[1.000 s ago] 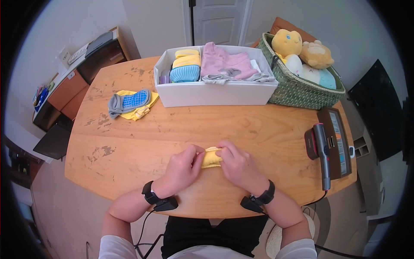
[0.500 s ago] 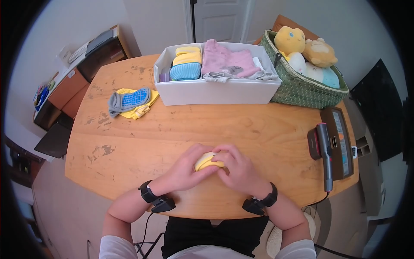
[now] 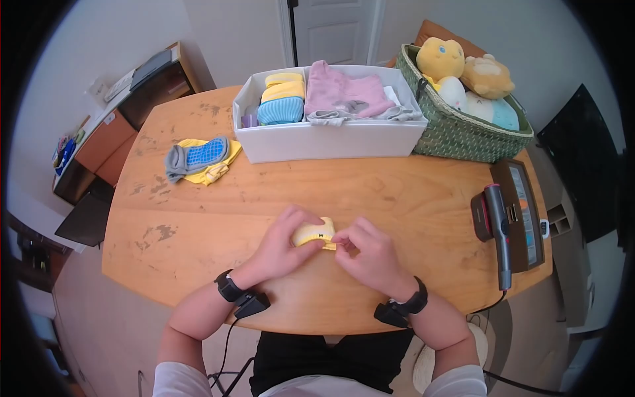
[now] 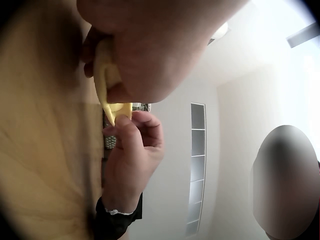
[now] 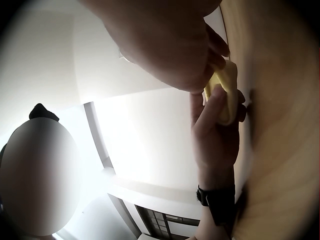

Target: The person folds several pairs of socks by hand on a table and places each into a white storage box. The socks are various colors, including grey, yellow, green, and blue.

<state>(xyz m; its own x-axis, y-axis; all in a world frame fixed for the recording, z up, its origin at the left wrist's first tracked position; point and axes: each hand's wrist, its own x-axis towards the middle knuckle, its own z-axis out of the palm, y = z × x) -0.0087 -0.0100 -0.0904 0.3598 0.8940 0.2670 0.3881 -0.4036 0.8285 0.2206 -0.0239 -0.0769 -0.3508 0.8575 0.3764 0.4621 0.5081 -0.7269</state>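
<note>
A small folded yellow sock bundle (image 3: 311, 233) with a pale face and a small dark mark is between my hands, over the near middle of the table. My left hand (image 3: 281, 245) holds its left part, thumb in front and fingers behind. At its right end, my right hand (image 3: 370, 257) pinches the yellow edge between thumb and fingertips. In the left wrist view, that pinched edge of the sock bundle (image 4: 120, 111) is drawn out to a point. The right wrist view shows the left thumb pressed on the sock bundle (image 5: 230, 85).
On the table's left lie a grey sock with a blue grip sole (image 3: 208, 152) and a yellow sock (image 3: 218, 173). A white divided box (image 3: 331, 142) holds rolled socks and pink clothing. A green basket (image 3: 456, 135) of plush toys, a hair styling tool (image 3: 497, 231) and a brown case (image 3: 529, 218) stand right.
The sock bundle has been turned in my hands, and its pale marked face now shows. My right hand has shifted from over the bundle to pinching its right edge.
</note>
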